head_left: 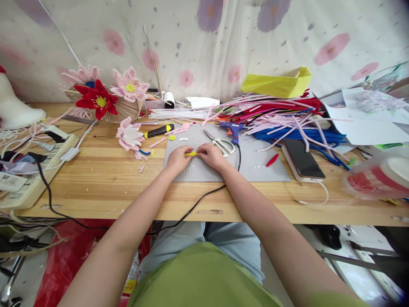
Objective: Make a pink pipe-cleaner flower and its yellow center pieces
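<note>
Over the grey cutting mat (204, 174), my left hand (179, 158) pinches one end of a short yellow pipe cleaner (191, 154). The fingers of my right hand (211, 156) close on its other end. Just beyond my right hand lie scissors (225, 145) with white handles. A blue glue gun (234, 130) rests behind them, its black cord running down past my right wrist. A small yellow disc (172, 137) and a yellow-and-black utility knife (159, 131) lie beyond my left hand. A red petal-shaped piece (272, 160) sits on the mat at right.
Pink and red pipe-cleaner flowers (96, 99) stand at back left, beside a loose pink flower (129, 134). Bundles of coloured pipe cleaners (287, 117) fill the back right. A phone (303, 158), a plastic cup (378, 177) and a power strip (47, 170) flank the mat.
</note>
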`<state>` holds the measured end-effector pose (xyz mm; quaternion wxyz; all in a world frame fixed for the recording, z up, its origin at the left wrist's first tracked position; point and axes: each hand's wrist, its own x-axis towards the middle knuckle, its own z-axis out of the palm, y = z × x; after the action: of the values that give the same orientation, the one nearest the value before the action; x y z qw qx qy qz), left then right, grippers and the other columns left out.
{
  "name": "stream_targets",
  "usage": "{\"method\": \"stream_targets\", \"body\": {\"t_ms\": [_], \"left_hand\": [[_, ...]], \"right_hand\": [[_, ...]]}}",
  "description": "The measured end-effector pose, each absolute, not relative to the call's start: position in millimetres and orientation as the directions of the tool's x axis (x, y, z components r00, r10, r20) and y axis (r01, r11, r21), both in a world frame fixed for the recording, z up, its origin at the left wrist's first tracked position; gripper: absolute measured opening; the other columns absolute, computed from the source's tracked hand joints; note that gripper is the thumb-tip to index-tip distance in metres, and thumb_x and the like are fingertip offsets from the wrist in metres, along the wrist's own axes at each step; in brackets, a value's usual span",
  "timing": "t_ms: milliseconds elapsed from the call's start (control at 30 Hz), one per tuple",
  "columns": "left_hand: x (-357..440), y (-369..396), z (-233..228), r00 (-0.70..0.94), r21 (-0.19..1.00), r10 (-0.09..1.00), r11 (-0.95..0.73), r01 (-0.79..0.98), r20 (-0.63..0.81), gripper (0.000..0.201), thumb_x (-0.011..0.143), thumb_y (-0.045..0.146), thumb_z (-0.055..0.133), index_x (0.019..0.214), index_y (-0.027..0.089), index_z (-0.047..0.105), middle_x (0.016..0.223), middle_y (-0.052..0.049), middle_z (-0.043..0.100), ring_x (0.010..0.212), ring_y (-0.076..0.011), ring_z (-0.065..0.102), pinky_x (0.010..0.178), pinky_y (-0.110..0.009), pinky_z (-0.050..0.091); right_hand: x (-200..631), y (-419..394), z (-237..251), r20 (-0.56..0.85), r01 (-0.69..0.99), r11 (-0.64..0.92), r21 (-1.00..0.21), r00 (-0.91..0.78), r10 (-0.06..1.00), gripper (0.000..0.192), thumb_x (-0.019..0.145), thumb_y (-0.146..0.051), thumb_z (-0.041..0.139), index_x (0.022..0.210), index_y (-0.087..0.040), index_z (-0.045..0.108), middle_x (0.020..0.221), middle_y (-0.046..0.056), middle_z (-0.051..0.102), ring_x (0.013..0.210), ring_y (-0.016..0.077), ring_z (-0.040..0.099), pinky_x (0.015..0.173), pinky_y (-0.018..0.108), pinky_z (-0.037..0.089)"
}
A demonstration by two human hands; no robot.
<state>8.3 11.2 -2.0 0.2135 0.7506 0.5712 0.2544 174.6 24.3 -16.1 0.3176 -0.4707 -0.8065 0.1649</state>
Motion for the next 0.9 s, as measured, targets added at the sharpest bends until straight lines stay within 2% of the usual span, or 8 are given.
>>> {"method": "stream_targets", "body": {"t_ms": [133, 267, 600, 900], "left_hand": [[10, 8, -10, 0.157, 0.647, 0.967, -0.250, 0.720, 0.199, 0.028, 0.073, 0.019, 0.060, 0.101, 0.018, 0.062, 0.100, -0.003, 0.067, 0.092, -0.0139, 0.061, 0.083, -0.024, 0.045], [9, 8, -14, 0.132, 0.628, 0.959, -0.266, 0.732, 0.251, 0.023, 0.073, 0.021, 0.061, 0.096, 0.020, 0.064, 0.100, -0.003, 0.067, 0.093, -0.0165, 0.060, 0.083, -0.027, 0.045], [6, 8, -16, 0.120, 0.603, 0.949, -0.280, 0.747, 0.292, 0.017, 0.071, 0.023, 0.064, 0.088, 0.021, 0.068, 0.090, -0.006, 0.068, 0.093, -0.0211, 0.057, 0.081, -0.031, 0.043], [5, 8, -17, 0.077, 0.655, 0.953, -0.258, 0.710, 0.292, 0.015, 0.068, 0.020, 0.067, 0.084, 0.020, 0.068, 0.082, -0.006, 0.067, 0.087, -0.0206, 0.057, 0.076, -0.031, 0.042]], "right_hand": [[174, 24, -15, 0.338, 0.650, 0.489, -0.582, -0.353, 0.872, 0.008, 0.074, -0.012, 0.058, 0.076, -0.016, 0.065, 0.083, 0.005, 0.065, 0.081, 0.0159, 0.057, 0.077, 0.028, 0.040], [174, 24, -17, 0.331, 0.660, 0.476, -0.581, -0.342, 0.879, 0.007, 0.074, -0.014, 0.059, 0.078, -0.016, 0.065, 0.081, 0.004, 0.064, 0.078, 0.0151, 0.056, 0.075, 0.027, 0.040], [174, 25, -19, 0.323, 0.669, 0.472, -0.574, -0.344, 0.881, 0.007, 0.076, -0.018, 0.058, 0.078, -0.017, 0.064, 0.081, 0.004, 0.063, 0.078, 0.0146, 0.054, 0.075, 0.026, 0.039], [175, 24, -18, 0.306, 0.683, 0.443, -0.581, -0.320, 0.896, 0.009, 0.074, -0.018, 0.057, 0.083, -0.017, 0.059, 0.080, 0.002, 0.062, 0.075, 0.0140, 0.053, 0.068, 0.024, 0.038]]}}
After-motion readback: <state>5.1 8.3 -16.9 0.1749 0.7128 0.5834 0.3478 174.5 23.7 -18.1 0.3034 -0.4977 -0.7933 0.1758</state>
